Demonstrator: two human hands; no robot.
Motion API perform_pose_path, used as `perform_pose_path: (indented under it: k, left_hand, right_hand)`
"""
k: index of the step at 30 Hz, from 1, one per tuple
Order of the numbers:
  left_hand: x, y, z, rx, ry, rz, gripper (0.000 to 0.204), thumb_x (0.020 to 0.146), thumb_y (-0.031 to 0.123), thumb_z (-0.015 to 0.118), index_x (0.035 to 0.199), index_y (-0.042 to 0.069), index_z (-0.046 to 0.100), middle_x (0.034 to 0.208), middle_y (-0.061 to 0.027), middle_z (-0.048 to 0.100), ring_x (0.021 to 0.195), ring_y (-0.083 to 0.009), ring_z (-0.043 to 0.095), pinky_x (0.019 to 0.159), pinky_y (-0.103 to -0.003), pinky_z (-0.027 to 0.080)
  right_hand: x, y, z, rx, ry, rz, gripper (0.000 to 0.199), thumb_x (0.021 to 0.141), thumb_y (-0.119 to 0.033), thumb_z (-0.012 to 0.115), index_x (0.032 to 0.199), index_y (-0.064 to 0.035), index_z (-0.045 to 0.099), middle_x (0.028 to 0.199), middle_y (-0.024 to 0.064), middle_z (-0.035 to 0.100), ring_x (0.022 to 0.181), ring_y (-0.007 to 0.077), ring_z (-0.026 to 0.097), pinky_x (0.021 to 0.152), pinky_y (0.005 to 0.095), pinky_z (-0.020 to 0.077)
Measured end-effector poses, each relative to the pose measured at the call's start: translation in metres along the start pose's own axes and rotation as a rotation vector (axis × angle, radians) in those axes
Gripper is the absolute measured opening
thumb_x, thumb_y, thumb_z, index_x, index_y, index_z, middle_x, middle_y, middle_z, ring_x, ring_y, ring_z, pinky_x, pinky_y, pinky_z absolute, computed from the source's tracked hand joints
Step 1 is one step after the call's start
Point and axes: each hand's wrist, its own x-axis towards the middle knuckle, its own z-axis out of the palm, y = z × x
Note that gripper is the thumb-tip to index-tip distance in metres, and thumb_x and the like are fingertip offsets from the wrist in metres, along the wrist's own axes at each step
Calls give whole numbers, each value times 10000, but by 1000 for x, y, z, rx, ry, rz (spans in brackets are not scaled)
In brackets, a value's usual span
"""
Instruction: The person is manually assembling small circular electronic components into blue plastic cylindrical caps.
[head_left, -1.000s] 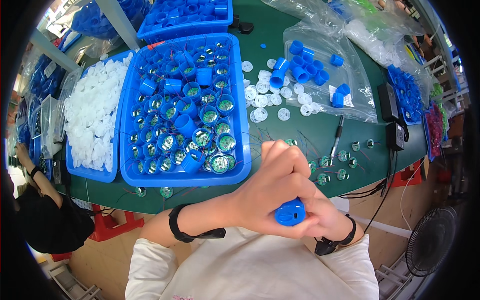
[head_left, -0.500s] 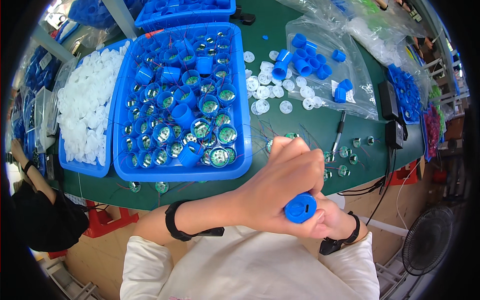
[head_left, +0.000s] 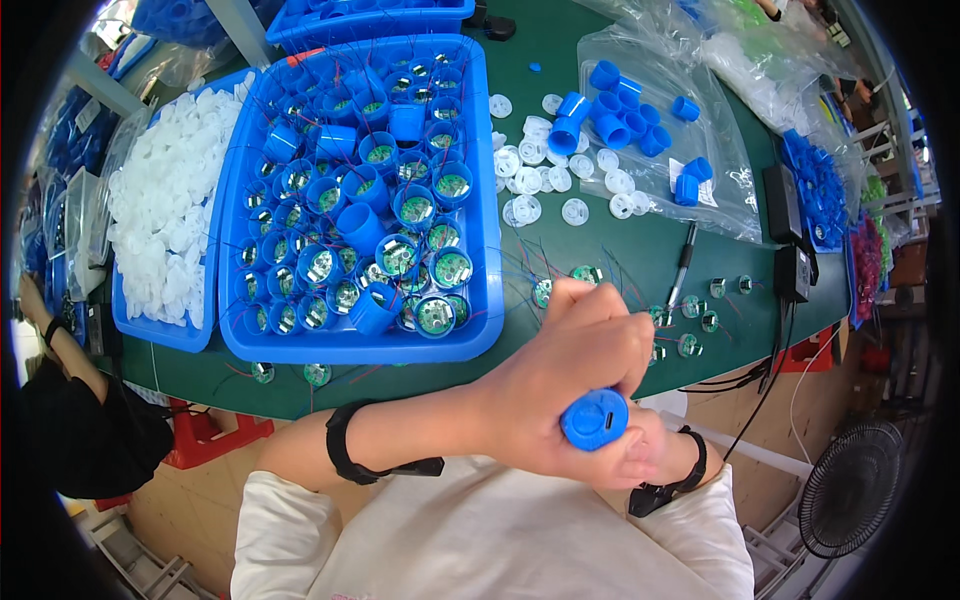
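- Blue cup (head_left: 592, 420): wrapped in our left fingers (head_left: 628, 345), its slotted end facing us.
- Our right hand (head_left: 655, 430) meets them just right of the cup, mostly hidden; we cannot tell how it closes.
- Beyond our fingers, green boards (head_left: 689, 345) lie on the bench (head_left: 610, 240); left of them stands a tray (head_left: 360, 347).

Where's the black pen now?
Head view, right of centre: the pen lies on the green table, upper end near the clear bag, lower end by green circuit boards.
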Motion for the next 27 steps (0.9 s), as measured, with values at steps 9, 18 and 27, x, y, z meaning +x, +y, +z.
perform_pose_path:
  k: [9,18,27]
  left_hand:
    - [-1,-4,-1,181,58,17,404,632,291,763,799,114,441,820,-38,443,777,-224,382,730,-369,244]
    - [2,5,8,214,10,65,488,661,174,800,1008,88,469,1020,-95,485,965,-262,466,734,-369,377]
    - [7,2,8,111,-245,-29,152,753,98,688,766,78,538,632,6,508,600,-152,491,618,-302,346]
  right_hand:
    - [-2,-36,38,-517,187,-220,188,953,-100,470,1020,37,578,519,-30,422,385,29,351,352,191,282]
    - [23,-108,111,-2061,693,-1152,117,773,-46,685,868,1,638,746,87,654,626,125,605,557,244,457]
    - [135,-172,132,-2235,221,-965,125,798,-65,605,867,36,628,767,175,651,678,280,651,626,351,501]
